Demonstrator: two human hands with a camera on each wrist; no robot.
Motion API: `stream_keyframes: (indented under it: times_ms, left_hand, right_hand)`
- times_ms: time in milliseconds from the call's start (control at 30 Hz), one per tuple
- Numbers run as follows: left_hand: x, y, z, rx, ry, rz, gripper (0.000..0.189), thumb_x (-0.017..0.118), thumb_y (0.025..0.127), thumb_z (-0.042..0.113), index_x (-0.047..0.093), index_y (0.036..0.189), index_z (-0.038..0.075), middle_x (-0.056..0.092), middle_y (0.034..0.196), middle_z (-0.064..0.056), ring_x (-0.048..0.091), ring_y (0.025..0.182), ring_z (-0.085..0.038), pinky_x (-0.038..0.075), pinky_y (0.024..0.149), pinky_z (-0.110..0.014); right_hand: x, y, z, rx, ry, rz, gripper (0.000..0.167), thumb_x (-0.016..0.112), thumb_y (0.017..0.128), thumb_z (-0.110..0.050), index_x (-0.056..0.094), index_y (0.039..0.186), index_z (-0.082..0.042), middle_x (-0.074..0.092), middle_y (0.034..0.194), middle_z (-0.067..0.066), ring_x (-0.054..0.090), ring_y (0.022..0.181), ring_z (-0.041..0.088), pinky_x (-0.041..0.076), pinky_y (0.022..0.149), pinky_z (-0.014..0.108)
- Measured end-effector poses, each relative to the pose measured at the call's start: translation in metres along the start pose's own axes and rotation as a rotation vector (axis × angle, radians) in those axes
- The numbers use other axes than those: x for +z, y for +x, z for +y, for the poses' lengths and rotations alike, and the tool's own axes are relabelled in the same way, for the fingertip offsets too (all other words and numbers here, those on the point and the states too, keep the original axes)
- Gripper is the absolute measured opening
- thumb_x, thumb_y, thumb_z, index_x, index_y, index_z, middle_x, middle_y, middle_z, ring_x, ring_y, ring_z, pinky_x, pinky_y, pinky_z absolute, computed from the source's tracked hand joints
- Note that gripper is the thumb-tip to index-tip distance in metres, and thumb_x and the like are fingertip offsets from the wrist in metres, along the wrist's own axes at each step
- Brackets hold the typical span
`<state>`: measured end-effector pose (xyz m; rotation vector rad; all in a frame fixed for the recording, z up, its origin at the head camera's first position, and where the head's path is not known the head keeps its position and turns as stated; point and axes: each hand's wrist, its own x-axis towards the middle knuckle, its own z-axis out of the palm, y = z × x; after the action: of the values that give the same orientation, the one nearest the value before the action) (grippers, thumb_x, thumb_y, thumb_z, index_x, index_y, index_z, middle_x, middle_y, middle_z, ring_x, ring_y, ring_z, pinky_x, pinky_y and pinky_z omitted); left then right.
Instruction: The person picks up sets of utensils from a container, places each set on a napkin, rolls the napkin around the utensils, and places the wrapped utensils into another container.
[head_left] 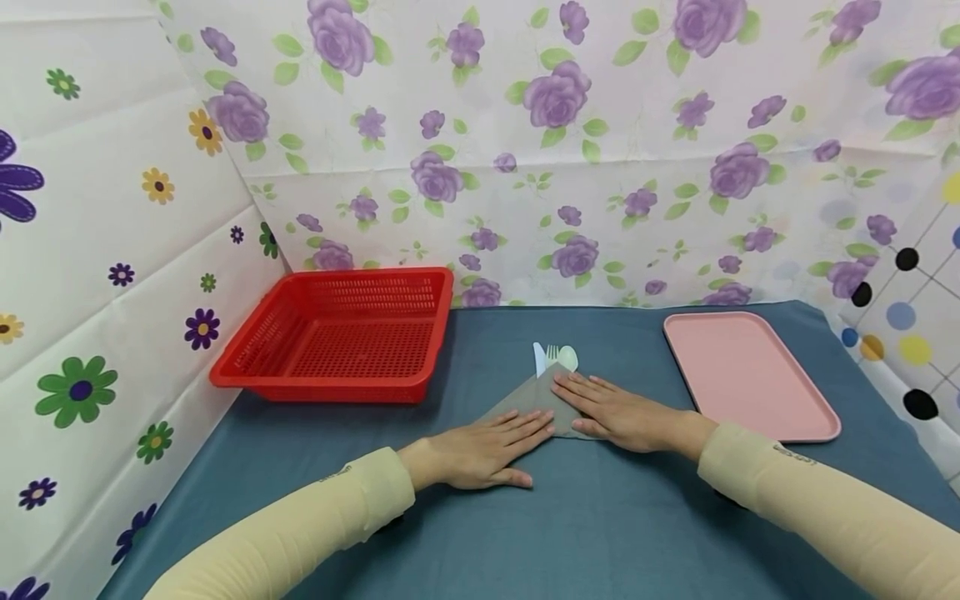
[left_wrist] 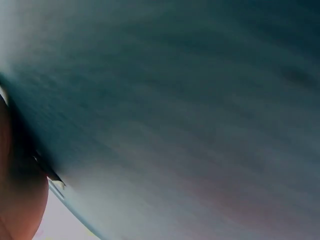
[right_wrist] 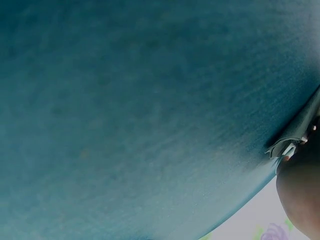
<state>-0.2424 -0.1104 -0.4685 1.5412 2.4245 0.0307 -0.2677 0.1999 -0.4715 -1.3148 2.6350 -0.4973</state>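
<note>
A grey napkin [head_left: 544, 402], folded to a point at the top, lies on the blue cloth in the head view. Out of its top edge stick the ends of a plastic knife [head_left: 539, 357], a fork [head_left: 552, 353] and a spoon [head_left: 568, 358]; their handles are hidden. My left hand [head_left: 480, 451] lies flat with straight fingers on the napkin's left part. Flat on its right part rests my right hand [head_left: 622, 412], fingers extended. In the right wrist view the napkin's folded edge [right_wrist: 295, 132] shows beside the hand; the left wrist view is mostly blurred cloth.
A red perforated basket [head_left: 337, 393] stands at the back left. To the right lies a pink tray [head_left: 753, 375], close to my right forearm. The blue tablecloth [head_left: 570, 525] covers the table, and flowered sheets [head_left: 465, 100] hang behind and at the sides.
</note>
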Motion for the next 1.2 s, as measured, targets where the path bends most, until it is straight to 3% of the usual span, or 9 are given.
stream_keyframes:
  times_ms: [633, 1200]
  left_hand:
    - [0.001, -0.019, -0.012, -0.050, -0.048, -0.013, 0.078, 0.026, 0.109, 0.063, -0.003, 0.168, 0.021, -0.013, 0.174, 0.005, -0.011, 0.159, -0.011, -0.001, 0.129, -0.039]
    - [0.005, -0.061, -0.028, -0.156, -0.085, -0.010, 0.077, 0.029, 0.109, 0.063, -0.002, 0.168, 0.025, -0.010, 0.174, 0.011, -0.006, 0.159, -0.009, 0.001, 0.129, -0.046]
  right_hand:
    - [-0.003, -0.003, -0.001, 0.017, 0.006, -0.010, 0.065, 0.042, 0.114, -0.037, 0.017, 0.168, -0.011, 0.011, 0.175, 0.009, 0.010, 0.160, 0.032, 0.014, 0.126, 0.058]
    - [-0.001, -0.002, 0.000, 0.010, -0.008, 0.009, 0.065, 0.043, 0.114, -0.038, 0.019, 0.168, -0.011, 0.013, 0.174, 0.010, 0.013, 0.160, 0.034, 0.015, 0.125, 0.059]
